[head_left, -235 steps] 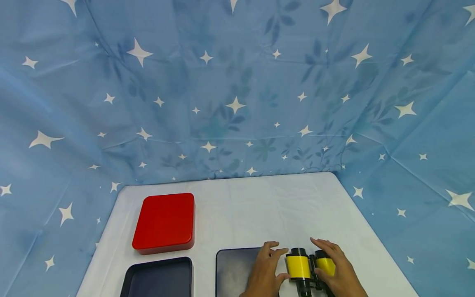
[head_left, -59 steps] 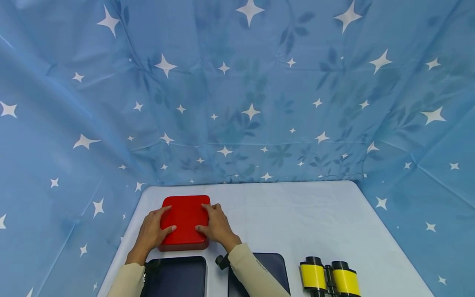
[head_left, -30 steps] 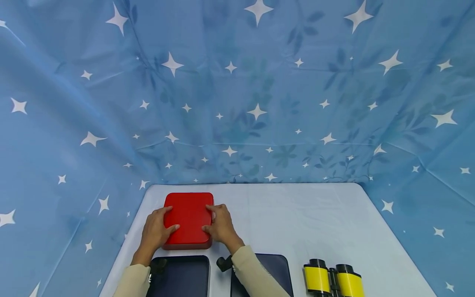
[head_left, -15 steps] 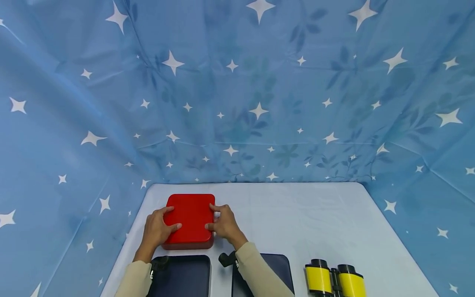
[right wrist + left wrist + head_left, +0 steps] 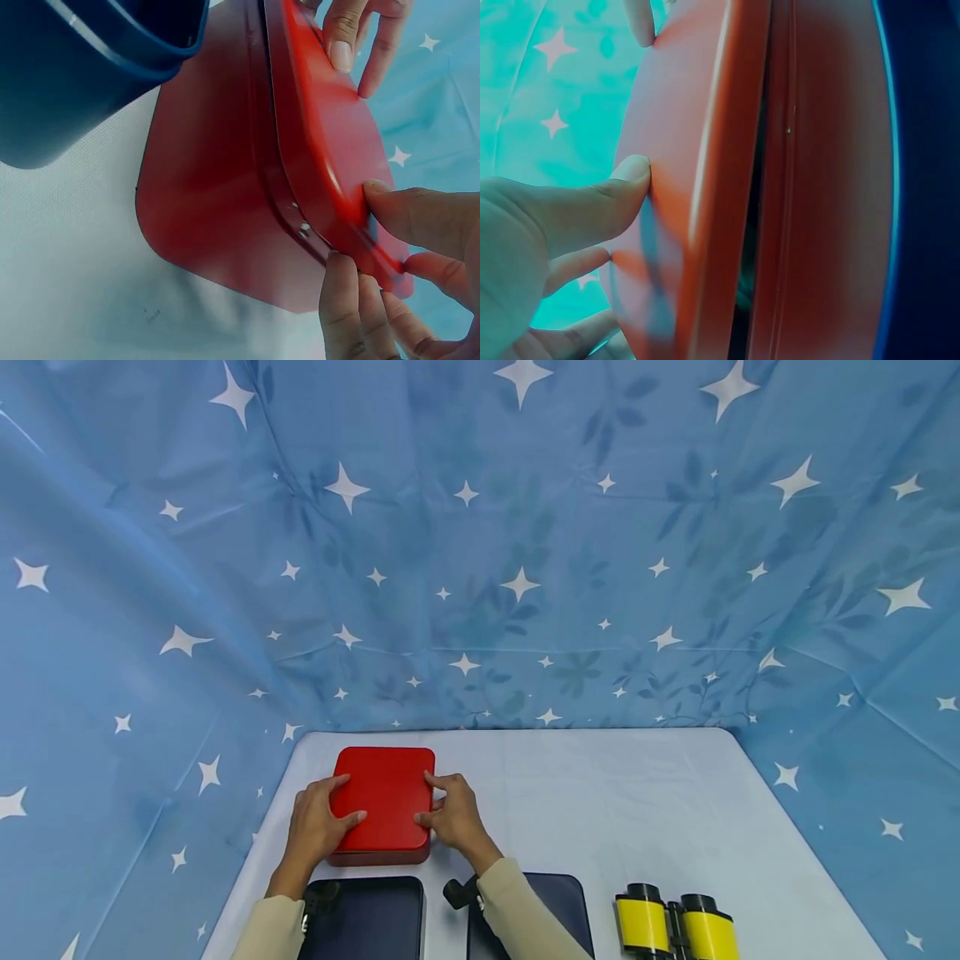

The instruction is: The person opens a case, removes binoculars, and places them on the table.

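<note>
A square red tin box (image 5: 214,157) stands at the back left of the table, its red lid (image 5: 386,797) on top. My left hand (image 5: 313,820) grips the lid's left side, thumb on its top face and fingers at the edge. On the opposite side my right hand (image 5: 457,817) pinches the lid's edge, the thumb above and the fingertips (image 5: 341,277) under the rim in the right wrist view. A dark gap shows between lid and box body in the left wrist view. What lies inside the box is hidden.
A dark navy open container (image 5: 365,918) stands just in front of the red box. Right of it a dark flat-topped item (image 5: 558,897) is partly covered by my right forearm. Black and yellow binoculars (image 5: 642,922) stand farther right on the white table (image 5: 622,810).
Both hands have gone from the binoculars area to the red box at the left. Over the last second they stay on the lid, which shifts slightly; the binoculars stay put.
</note>
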The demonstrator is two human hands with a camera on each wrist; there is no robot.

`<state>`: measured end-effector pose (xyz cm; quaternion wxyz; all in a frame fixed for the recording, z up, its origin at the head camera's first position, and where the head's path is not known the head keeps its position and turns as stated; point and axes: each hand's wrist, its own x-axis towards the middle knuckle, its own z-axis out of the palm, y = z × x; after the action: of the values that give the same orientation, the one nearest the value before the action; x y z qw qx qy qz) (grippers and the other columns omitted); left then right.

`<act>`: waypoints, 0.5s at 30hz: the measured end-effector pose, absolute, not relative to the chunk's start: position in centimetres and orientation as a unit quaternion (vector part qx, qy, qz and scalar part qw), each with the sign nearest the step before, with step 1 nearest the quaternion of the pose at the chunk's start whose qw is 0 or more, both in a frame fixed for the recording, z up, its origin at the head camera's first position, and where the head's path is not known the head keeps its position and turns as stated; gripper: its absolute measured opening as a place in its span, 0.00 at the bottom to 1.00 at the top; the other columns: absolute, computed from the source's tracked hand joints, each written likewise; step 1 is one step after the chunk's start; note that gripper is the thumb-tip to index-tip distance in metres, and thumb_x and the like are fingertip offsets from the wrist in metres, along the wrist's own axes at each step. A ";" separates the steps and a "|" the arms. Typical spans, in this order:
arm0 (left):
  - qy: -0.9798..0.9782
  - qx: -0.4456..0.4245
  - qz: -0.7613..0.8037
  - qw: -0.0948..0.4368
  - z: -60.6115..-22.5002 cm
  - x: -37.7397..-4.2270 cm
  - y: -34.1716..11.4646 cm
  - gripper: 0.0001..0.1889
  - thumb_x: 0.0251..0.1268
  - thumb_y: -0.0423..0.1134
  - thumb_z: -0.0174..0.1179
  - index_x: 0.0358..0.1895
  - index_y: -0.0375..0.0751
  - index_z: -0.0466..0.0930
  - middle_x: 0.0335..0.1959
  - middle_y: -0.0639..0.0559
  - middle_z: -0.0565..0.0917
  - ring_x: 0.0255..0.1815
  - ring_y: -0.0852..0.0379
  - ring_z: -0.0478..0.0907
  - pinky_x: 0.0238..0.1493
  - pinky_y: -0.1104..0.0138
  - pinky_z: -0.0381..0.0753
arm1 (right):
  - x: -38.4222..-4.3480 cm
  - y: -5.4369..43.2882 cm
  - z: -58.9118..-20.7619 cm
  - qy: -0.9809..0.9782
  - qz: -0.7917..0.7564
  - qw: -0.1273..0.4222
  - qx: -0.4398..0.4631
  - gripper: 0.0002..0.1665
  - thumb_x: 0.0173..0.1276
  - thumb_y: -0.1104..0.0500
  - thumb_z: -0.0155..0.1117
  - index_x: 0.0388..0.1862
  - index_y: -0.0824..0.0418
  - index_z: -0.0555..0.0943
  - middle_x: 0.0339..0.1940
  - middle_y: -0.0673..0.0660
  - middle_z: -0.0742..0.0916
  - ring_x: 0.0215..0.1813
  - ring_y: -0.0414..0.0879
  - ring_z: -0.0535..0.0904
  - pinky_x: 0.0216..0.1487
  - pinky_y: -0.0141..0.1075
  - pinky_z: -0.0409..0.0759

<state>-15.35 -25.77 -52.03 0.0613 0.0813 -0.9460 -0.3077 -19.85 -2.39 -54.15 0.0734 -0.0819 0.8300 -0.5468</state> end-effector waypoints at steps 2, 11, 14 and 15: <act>-0.946 0.078 -0.309 0.064 -52.0 -15.3 -25.5 0.42 0.59 0.38 0.78 0.77 0.35 0.71 0.75 0.28 0.71 0.71 0.28 0.67 0.67 0.37 0.78 | -19.7 -2.0 -54.0 0.830 -0.548 0.068 -0.080 0.45 0.57 0.68 0.84 0.75 0.56 0.79 0.63 0.62 0.81 0.40 0.41 0.81 0.31 0.33 0.85; -0.944 0.053 -0.316 0.077 -51.9 -15.4 -24.7 0.42 0.60 0.40 0.78 0.77 0.37 0.71 0.75 0.29 0.70 0.72 0.29 0.67 0.68 0.37 0.78 | -19.4 -0.3 -53.8 0.827 -0.557 0.038 -0.069 0.44 0.57 0.68 0.84 0.74 0.53 0.81 0.63 0.61 0.82 0.42 0.44 0.83 0.30 0.33 0.85; -0.943 0.048 -0.318 0.086 -52.0 -15.4 -24.1 0.42 0.58 0.39 0.79 0.77 0.37 0.71 0.74 0.28 0.70 0.71 0.29 0.68 0.66 0.36 0.80 | -19.3 0.3 -53.9 0.826 -0.559 0.032 -0.070 0.44 0.57 0.67 0.84 0.74 0.52 0.81 0.63 0.61 0.82 0.44 0.45 0.83 0.31 0.33 0.85; -0.942 0.047 -0.319 0.090 -52.0 -15.4 -23.9 0.42 0.58 0.39 0.79 0.77 0.37 0.71 0.74 0.28 0.71 0.71 0.29 0.68 0.65 0.36 0.80 | -19.2 0.6 -53.9 0.825 -0.559 0.030 -0.069 0.44 0.58 0.67 0.84 0.74 0.51 0.81 0.63 0.61 0.82 0.44 0.45 0.83 0.31 0.33 0.85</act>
<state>-15.42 -23.90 -52.01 0.0896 0.0466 -0.9425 -0.3187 -19.20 0.57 -53.92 0.0302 -0.0694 0.8254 -0.5595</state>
